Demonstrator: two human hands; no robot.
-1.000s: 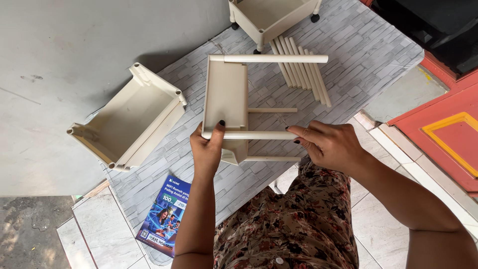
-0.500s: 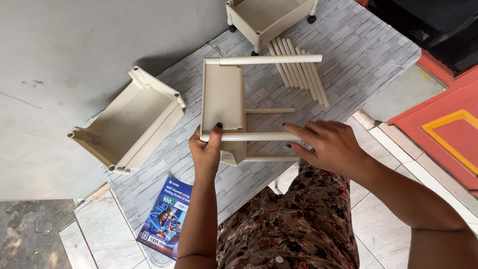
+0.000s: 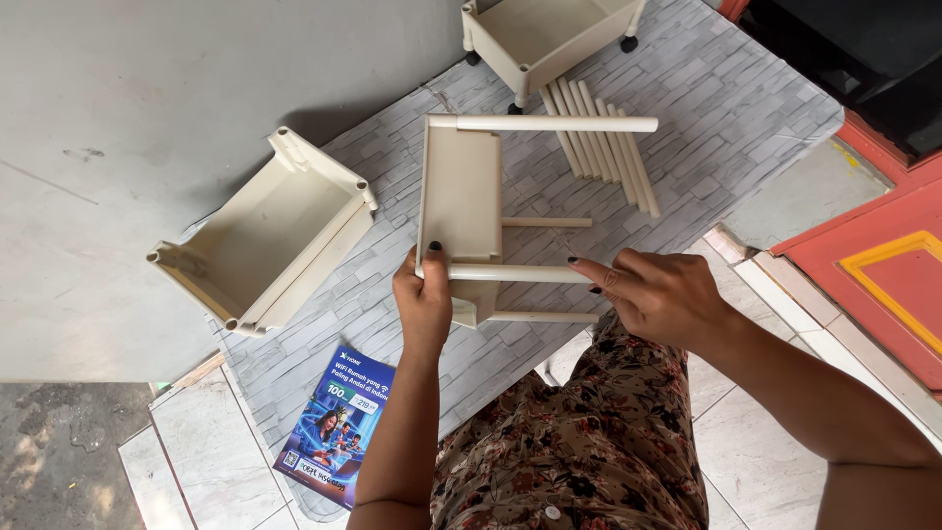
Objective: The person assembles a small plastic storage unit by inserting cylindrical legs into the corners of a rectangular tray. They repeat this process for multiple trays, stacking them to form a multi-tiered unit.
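On the grey brick-patterned mat (image 3: 706,128), a cream tray (image 3: 459,196) stands on its side with four cream poles fitted in its corners. My left hand (image 3: 424,299) grips the tray's near edge, fingers closed around it. My right hand (image 3: 659,294) wraps the nearest pole (image 3: 515,274), fingers curled shut on it. Left of the tray lies a second tray (image 3: 265,231); beyond it a third tray on castors (image 3: 535,34). About eight loose poles (image 3: 601,142) lie right of the tray. One blue leaflet (image 3: 334,427) lies nearer me.
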